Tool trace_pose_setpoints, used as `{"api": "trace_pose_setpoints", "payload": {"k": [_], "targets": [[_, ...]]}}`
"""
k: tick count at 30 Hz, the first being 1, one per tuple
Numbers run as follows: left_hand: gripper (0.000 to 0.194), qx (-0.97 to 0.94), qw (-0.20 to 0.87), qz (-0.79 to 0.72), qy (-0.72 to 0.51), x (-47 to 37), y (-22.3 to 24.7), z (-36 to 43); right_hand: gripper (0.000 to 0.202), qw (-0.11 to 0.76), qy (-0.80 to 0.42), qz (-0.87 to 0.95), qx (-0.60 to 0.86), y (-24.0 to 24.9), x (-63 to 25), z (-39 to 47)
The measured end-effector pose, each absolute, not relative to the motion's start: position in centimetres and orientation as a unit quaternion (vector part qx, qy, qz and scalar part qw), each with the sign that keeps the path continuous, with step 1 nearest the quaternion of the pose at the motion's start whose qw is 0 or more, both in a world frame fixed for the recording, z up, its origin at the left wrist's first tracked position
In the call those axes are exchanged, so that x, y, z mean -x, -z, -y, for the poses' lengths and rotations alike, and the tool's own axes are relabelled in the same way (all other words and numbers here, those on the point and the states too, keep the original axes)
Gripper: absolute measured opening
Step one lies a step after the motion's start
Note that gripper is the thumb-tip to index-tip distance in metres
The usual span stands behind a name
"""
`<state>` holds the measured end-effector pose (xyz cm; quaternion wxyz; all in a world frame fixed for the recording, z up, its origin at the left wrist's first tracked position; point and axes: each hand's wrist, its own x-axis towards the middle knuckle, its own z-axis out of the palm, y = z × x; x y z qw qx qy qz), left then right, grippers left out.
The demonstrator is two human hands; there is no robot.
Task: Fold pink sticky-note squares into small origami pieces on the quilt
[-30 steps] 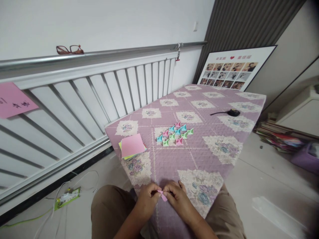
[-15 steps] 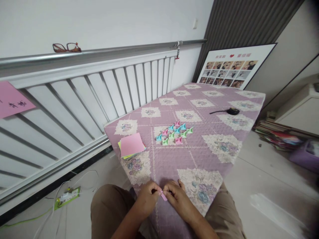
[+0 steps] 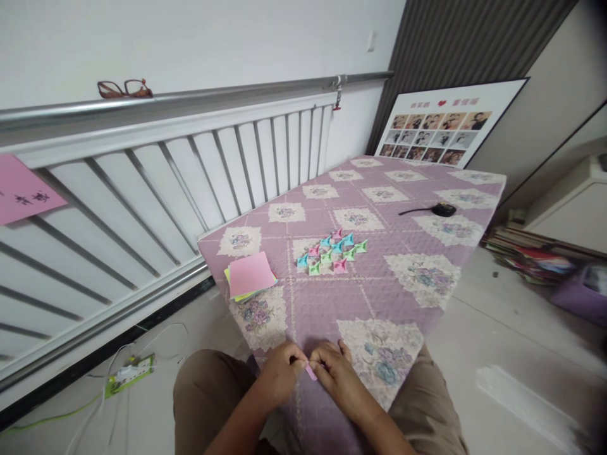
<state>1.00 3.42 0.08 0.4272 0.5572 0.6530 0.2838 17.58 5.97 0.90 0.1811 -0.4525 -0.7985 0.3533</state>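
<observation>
Near the front end of the table, a small folded piece of pink paper (image 3: 311, 371) is pinched between my two hands. My left hand (image 3: 283, 373) grips its upper left end with thumb and forefinger closed. My right hand (image 3: 332, 371) pinches it from the right side; the fingertips partly cover the paper. Farther up the cloth stands a cluster of several small folded paper shapes (image 3: 337, 248) in pink, blue and green. A stack of square coloured paper sheets (image 3: 252, 275), pink on top, lies to the left.
The table (image 3: 327, 303) wears a purple floral cloth. A black corded object (image 3: 444, 209) lies at its right. Along the left runs a white radiator (image 3: 190, 183), with glasses (image 3: 124, 90) on the pipe above. A power strip (image 3: 131, 376) with cables is on the floor.
My hands stay in nearly the same place, still pinching the pink paper. My left fingers have shifted slightly, and less of the paper shows. The view has moved a little.
</observation>
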Motion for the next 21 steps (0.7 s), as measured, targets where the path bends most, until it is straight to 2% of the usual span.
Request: {"api": "trace_pose_setpoints", "payload": {"k": [10,16,21], "targets": [[0.011,-0.556,0.428,-0.658,-0.272,-1.2,-0.2,-3.5,0.017,0.193,-0.366,0.779,0.471,-0.9,-17.6,-6.3],[0.012,-0.547,0.433,-0.660,-0.279,-0.8,-0.2,-3.7,0.021,0.238,-0.376,0.771,0.456,-0.5,-18.8,-6.6],[0.012,-0.545,0.441,-0.656,-0.280,-0.7,-0.2,-3.9,0.020,0.228,-0.381,0.766,0.466,-0.3,-18.8,-6.4]]}}
